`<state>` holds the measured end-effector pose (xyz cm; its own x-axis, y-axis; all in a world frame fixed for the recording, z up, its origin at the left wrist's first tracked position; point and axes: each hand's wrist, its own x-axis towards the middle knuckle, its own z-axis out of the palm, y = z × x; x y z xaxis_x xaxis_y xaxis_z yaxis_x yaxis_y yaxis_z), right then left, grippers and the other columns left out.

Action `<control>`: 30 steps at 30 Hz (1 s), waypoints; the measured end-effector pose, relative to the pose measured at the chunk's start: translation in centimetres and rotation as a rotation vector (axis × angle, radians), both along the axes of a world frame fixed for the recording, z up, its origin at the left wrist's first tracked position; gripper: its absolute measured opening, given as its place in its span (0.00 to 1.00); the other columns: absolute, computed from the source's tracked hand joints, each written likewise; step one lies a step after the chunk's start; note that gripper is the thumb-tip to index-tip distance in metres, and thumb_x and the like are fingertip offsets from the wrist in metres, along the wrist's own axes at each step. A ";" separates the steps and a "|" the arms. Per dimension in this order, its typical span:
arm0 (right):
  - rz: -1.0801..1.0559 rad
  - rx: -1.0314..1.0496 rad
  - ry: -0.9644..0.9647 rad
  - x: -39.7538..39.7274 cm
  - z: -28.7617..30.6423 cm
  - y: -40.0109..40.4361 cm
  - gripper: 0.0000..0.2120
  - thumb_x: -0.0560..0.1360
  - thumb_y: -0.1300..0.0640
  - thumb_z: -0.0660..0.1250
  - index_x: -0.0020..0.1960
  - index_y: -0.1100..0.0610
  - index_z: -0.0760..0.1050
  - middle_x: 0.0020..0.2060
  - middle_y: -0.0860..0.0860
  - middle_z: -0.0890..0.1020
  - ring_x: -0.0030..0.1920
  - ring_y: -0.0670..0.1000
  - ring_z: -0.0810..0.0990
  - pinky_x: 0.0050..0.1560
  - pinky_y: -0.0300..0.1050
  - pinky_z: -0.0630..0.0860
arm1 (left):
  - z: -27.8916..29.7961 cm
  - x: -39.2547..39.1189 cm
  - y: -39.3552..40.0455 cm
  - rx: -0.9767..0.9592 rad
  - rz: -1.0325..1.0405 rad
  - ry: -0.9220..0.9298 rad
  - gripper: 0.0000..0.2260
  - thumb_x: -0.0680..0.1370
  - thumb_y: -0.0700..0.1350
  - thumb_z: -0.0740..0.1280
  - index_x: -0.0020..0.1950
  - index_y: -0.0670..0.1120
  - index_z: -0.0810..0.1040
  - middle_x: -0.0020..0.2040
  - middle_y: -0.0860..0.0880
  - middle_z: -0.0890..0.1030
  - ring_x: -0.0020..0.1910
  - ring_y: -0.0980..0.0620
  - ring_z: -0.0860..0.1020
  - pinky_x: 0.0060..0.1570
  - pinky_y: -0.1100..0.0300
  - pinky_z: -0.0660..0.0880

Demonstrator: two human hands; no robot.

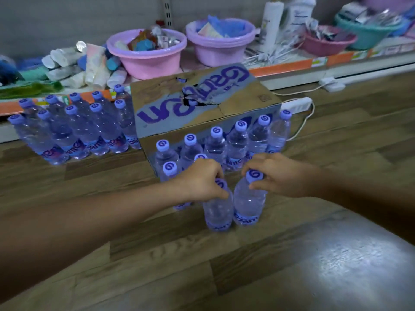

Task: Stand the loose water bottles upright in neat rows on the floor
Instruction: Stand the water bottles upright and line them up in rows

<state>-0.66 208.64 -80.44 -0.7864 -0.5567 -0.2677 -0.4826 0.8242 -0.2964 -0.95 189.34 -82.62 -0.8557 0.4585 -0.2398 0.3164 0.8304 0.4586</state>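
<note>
Two clear water bottles with purple caps stand upright side by side on the wooden floor. My left hand [203,179] grips the neck of the left bottle [219,209]. My right hand [277,173] grips the cap and neck of the right bottle [248,203]. Behind them a row of several upright bottles [238,140] lines the front of a cardboard box [190,104]. Two more bottles [169,170] stand just left of my left hand. Another block of several upright bottles [76,129] stands in rows to the left of the box.
A low shelf runs along the back with pink and purple basins [148,57], tubes and packets. A white power strip [298,104] and its cable lie right of the box. Bare wooden floor [202,265] lies in front of me.
</note>
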 end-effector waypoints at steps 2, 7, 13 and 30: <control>-0.072 -0.025 0.042 -0.7 -0.7 1.8 0.16 0.75 0.55 0.65 0.62 0.56 0.72 0.58 0.57 0.74 0.60 0.56 0.73 0.62 0.50 0.68 | 0.2 -1.2 2.2 0.039 0.018 0.017 0.08 0.67 0.44 0.71 0.37 0.44 0.72 0.35 0.44 0.69 0.35 0.52 0.68 0.36 0.57 0.63; -0.219 -0.081 0.120 -2.8 -2.6 4.3 0.17 0.76 0.57 0.62 0.64 0.57 0.69 0.59 0.58 0.73 0.61 0.59 0.72 0.62 0.53 0.69 | 0.1 -4.5 5.2 0.016 0.075 0.104 0.11 0.68 0.42 0.70 0.33 0.43 0.67 0.33 0.42 0.68 0.33 0.50 0.66 0.34 0.56 0.61; -0.294 -0.187 0.188 -5.2 -4.6 3.8 0.19 0.77 0.60 0.62 0.67 0.59 0.67 0.61 0.60 0.71 0.60 0.62 0.73 0.61 0.55 0.71 | -1.1 -5.9 6.3 -0.148 0.106 0.209 0.12 0.69 0.43 0.68 0.33 0.41 0.65 0.38 0.42 0.69 0.35 0.44 0.68 0.33 0.55 0.63; -0.223 -0.105 0.129 -8.3 -5.6 2.8 0.17 0.77 0.62 0.60 0.66 0.61 0.67 0.64 0.59 0.72 0.64 0.60 0.70 0.63 0.56 0.68 | -2.5 -7.3 5.4 -0.160 0.167 0.194 0.18 0.73 0.41 0.65 0.29 0.47 0.58 0.40 0.44 0.67 0.39 0.42 0.70 0.37 0.54 0.65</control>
